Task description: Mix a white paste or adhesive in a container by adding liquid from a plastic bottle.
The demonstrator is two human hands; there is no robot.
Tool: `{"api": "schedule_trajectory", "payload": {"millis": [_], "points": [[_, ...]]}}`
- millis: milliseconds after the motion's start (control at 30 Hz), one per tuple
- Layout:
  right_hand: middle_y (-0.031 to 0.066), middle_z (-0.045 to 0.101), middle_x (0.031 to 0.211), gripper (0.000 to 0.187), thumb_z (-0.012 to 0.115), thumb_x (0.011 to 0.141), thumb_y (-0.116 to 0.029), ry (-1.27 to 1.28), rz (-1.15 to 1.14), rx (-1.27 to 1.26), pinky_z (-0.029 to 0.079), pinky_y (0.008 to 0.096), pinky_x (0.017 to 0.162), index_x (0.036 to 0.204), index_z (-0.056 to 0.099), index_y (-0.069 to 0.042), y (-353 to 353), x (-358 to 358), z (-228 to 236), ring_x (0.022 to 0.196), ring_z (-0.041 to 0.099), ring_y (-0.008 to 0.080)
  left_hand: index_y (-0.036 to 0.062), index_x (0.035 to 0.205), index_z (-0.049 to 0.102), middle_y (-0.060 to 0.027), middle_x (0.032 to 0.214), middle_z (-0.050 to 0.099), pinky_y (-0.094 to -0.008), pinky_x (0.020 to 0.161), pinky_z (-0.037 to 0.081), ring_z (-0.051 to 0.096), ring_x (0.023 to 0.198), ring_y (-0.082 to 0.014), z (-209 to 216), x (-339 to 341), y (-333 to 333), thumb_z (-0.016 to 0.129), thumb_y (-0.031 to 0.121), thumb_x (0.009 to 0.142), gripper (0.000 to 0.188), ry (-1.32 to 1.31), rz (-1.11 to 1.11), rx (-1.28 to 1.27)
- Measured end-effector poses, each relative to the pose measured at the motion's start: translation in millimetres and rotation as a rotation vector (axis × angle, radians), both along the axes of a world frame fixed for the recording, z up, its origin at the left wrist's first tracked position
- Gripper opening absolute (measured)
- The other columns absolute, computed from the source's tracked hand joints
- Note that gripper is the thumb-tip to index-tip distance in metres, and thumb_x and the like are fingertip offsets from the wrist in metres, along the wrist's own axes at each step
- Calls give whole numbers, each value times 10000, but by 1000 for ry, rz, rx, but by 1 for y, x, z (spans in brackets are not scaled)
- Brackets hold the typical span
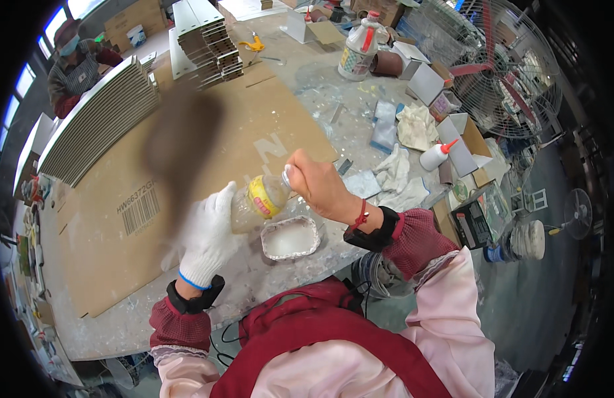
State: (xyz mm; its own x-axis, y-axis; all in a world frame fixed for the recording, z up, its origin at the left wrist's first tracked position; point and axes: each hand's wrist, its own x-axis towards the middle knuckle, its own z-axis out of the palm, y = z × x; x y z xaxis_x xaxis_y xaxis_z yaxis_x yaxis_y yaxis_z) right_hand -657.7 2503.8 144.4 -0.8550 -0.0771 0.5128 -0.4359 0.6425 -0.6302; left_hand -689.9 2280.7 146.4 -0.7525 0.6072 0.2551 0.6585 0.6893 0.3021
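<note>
The left hand point(211, 229), in a white knit glove with a blue cuff edge, grasps the body of a clear plastic bottle point(242, 207) with a yellow label. The right hand point(315, 184), bare, is clenched on the cap point(286, 178), its thumb side uppermost. The bottle is tilted, neck toward the right hand, and held over the workbench point(297, 86), just beyond a small tray point(264, 243). The tray has a crusted rim and contains a white substance.

Seen from this side of the shop, a printed cardboard sheet point(254, 109) covers the left part of the bench and carries stacked white panels point(98, 126). A masked co-worker point(78, 69) is behind this stack. On the right part of the bench are a white squeeze bottle point(434, 156) with a red nozzle, crumpled white cloths point(394, 169) and, farther back, a jug point(358, 53) with a red cap. A wire-guarded fan point(489, 66) is at the far right. A dark, blurred object point(184, 126) partly blocks the view; I cannot identify it.
</note>
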Motion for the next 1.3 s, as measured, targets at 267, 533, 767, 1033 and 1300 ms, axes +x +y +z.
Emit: {"api": "schedule_trajectory", "payload": {"millis": [267,533,767,1033,1300], "points": [[159,549,640,221,522,898,-244,-225,-83,-82,450,431,536,881,434,-42,11,-17,18,617,576,368,50,1238,466,-118,1044,609,-391,850,449,581,964,-297,-5,-12,18,803,253,586,762,-19,41,49],[139,531,628,202,574,847,-213,69,-22,23,432,406,505,874,447,-57,19,-23,15,587,560,345,73,1220,472,-135,1028,631,-399,792,503,611,955,-319,2,-17,23,806,325,586,760,-424,-92,162],[126,521,621,109,533,856,-168,27,-142,-58,425,347,522,877,506,-63,27,-32,2,549,532,278,77,1237,462,-141,1090,598,-402,844,467,582,974,-325,0,-22,44,792,295,581,766,-234,40,35],[151,530,612,217,589,846,-243,37,-124,54,429,426,518,855,467,-63,49,-50,31,593,555,364,97,1265,432,-107,1105,608,-389,869,469,580,1032,-298,-7,-34,79,811,316,571,821,-262,154,121],[198,582,712,287,511,875,-347,-6,-195,532,455,442,581,913,468,-66,124,-86,52,680,591,384,84,1363,344,-159,1244,523,-362,926,430,512,1143,-301,-3,-65,88,734,384,648,868,-366,-40,112]]}}
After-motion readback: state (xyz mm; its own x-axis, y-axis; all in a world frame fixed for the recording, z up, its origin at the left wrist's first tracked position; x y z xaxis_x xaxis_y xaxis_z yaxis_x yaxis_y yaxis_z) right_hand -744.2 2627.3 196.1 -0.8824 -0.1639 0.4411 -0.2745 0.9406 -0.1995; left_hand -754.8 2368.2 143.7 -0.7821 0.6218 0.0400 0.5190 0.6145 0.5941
